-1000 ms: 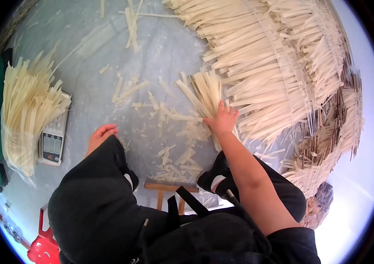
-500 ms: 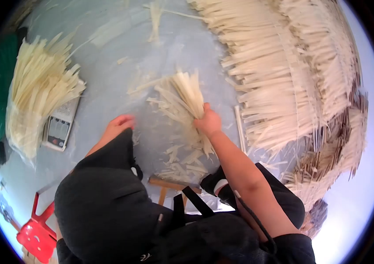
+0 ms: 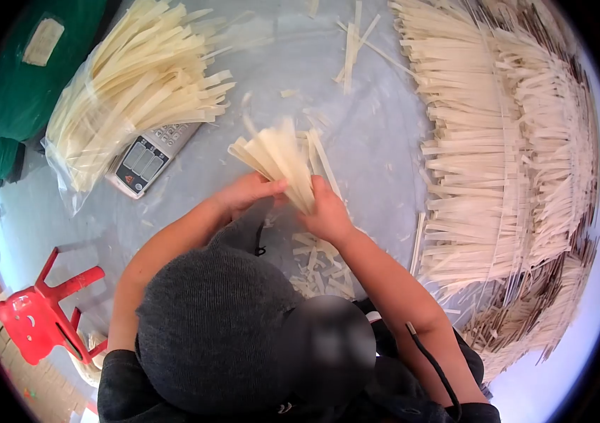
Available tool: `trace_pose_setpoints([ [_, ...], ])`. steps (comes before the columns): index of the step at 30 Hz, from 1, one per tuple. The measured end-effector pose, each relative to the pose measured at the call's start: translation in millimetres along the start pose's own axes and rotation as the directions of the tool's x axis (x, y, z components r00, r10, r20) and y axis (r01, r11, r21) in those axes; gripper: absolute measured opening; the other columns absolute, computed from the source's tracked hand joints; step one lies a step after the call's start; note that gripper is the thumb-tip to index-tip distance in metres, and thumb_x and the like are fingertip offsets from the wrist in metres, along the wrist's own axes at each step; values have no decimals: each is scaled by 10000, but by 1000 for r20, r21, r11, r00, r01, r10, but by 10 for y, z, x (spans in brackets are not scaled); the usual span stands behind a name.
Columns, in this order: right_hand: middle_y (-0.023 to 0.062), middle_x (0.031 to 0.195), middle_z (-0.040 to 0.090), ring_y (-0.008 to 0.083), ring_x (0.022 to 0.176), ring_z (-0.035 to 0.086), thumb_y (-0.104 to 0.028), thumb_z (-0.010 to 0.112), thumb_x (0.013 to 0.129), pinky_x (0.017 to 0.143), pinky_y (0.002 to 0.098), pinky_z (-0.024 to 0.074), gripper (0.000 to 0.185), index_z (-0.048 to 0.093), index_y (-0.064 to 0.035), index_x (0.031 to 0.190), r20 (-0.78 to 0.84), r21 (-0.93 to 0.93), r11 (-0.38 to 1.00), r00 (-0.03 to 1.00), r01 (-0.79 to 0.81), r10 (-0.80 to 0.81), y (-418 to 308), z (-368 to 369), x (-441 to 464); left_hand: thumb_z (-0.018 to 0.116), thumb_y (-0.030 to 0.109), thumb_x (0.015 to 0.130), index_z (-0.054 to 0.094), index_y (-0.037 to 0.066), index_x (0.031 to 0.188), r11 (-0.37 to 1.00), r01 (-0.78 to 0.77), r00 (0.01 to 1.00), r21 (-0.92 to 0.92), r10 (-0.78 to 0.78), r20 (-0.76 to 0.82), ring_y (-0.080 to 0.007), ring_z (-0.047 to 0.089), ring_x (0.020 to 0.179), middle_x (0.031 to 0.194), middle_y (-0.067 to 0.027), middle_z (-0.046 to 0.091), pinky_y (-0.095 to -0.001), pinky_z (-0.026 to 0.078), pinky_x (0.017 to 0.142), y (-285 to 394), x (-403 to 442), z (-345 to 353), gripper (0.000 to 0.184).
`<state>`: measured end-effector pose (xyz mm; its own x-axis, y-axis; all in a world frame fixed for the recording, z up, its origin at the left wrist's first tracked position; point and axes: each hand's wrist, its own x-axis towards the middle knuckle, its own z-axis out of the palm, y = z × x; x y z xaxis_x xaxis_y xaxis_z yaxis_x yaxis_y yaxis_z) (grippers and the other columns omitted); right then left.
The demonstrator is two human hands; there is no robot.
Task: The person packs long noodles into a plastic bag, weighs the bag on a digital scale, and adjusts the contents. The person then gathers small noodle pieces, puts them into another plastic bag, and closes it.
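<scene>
2 hnds (image 3: 247, 192) (image 3: 328, 213), 1 held bndl (image 3: 283, 158), 1 scale (image 3: 141, 164), 1 stool (image 3: 31, 319)

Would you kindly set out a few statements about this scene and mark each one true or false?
1. The right hand grips a bundle of pale strips. True.
2. The left hand is far from that bundle. False: it is right at the bundle's side.
3. The bagged strips hide part of the keypad device. True.
4. The plastic seat at lower left is green. False: it is red.
5. Rows of strips are laid out at the picture's right. True.
</scene>
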<state>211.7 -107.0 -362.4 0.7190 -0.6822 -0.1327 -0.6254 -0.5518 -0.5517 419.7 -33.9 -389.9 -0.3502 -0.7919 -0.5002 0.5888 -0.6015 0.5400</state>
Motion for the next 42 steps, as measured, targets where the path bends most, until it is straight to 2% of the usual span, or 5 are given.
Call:
trace_pose_setpoints([
  [9, 252, 954, 655, 442, 915, 634, -200, 700, 682, 811, 494, 503, 737, 348, -81, 1317, 254, 223, 943, 949, -247, 188, -915, -844, 575, 641, 401, 912, 613, 29, 1218, 671, -228, 818, 706, 525, -235, -153, 593, 969, 1053, -65, 657, -330, 496, 842, 1109, -732, 359, 483],
  [14, 253, 972, 654, 436, 922, 631, -204, 679, 671, 799, 481, 509, 746, 349, -81, 1328, 97, 163, 986, 994, 23, -39, -1336, -1262, 1236, 645, 400, 881, 629, 12, 1129, 304, 175, 9, 936, 950, -311, -252, 619, 927, 1037, -113, 627, -342, 510, 827, 2026, -1445, -106, 461],
  [20, 241, 1033, 651, 407, 947, 629, -211, 681, 701, 821, 442, 499, 783, 339, -86, 1394, 170, -40, 968, 956, 249, -239, -2087, -1248, 1992, 666, 328, 866, 628, 12, 1111, 312, 488, -252, 815, 944, -211, -329, 630, 877, 921, -106, 641, -371, 499, 764, 2084, -1605, -1110, 402],
  [30, 111, 921, 663, 307, 886, 648, -58, 616, 764, 740, 416, 509, 661, 386, -161, 1375, 493, -552, 658, 837, 512, -237, -2344, -917, 2600, 666, 251, 876, 661, 10, 944, 542, -625, -90, 561, 664, -742, -54, 457, 603, 752, 28, 593, -209, 404, 584, 2013, -1981, -963, 251],
  [42, 116, 1272, 561, 282, 1202, 529, -279, 687, 804, 1016, 478, 369, 633, 432, -160, 1371, 248, -573, 530, 748, 626, -615, -2920, -319, 2803, 635, 182, 877, 668, 77, 1108, 183, 430, -173, 884, 978, -118, -225, 574, 799, 883, -80, 615, -324, 469, 733, 1968, -1699, -613, 256],
])
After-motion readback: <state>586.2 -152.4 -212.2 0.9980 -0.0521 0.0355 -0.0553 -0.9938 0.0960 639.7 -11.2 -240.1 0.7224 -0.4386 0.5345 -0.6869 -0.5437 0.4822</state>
